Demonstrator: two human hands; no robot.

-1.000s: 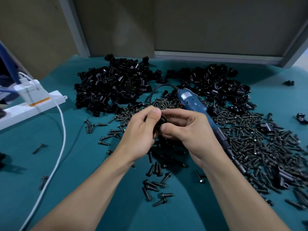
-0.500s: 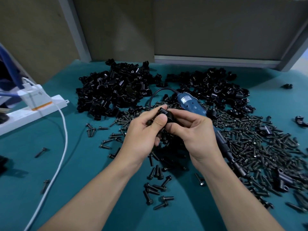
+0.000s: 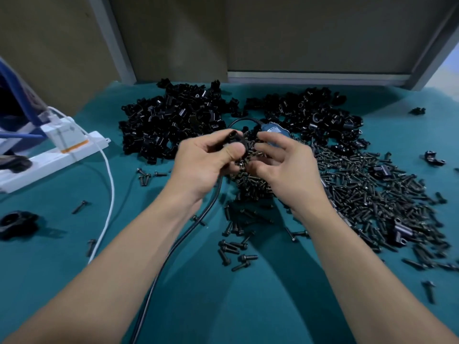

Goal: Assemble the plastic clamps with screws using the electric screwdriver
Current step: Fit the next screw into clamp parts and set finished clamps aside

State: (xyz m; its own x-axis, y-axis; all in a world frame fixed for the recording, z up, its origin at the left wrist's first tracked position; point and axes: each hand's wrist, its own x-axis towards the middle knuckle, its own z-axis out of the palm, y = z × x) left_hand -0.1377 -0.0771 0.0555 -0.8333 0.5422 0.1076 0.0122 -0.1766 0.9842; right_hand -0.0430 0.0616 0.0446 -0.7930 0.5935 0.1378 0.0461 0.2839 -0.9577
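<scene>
Left hand (image 3: 206, 160) pinches a black clamp (image 3: 236, 140); right hand (image 3: 280, 165) has just released it, now spread open and empty, likely heading for the screws (image 3: 372, 189).

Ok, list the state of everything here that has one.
left hand, pinching a clamp
clamp, held off the table
right hand, fingers loose, holding nothing
electric screwdriver, lying on the table, unheld
white adapter, plugged into the power strip

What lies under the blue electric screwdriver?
The blue electric screwdriver lies on the heap of small black screws; the right hand covers its middle, so there I cannot tell.
</scene>
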